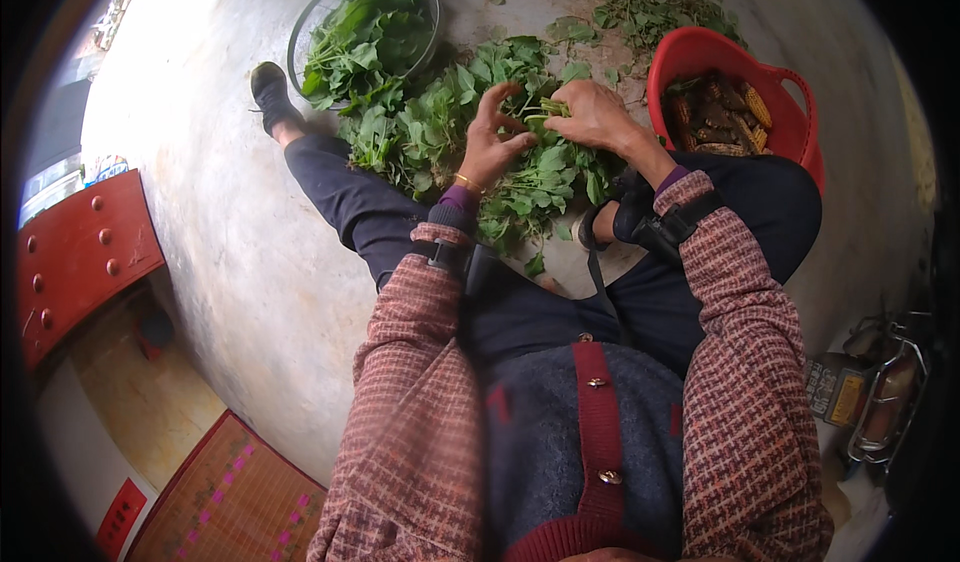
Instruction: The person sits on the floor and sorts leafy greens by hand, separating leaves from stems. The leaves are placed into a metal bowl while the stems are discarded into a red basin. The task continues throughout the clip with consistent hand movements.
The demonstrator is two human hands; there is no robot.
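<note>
Stems of leafy greens (556, 109) are pinched in my right hand (598, 115), their ends pointing left. Just left of them, my left hand (491, 136) has its thumb and fingers spread, with nothing visible between them. Beneath both hands a heap of leafy greens (435, 123) lies on the concrete floor between my legs. Beyond the heap at the left, a round mesh basket (430, 50) holds more loose green leaves (367, 33).
A red plastic tub (787, 123) with corn cobs (756, 106) stands beside my bent knee. Scattered stems and leaves (660, 3) lie farther back. At left is a studded red panel (90, 251); a woven mat (232, 494) lies below it. A metal-framed object (889, 397) stands at right.
</note>
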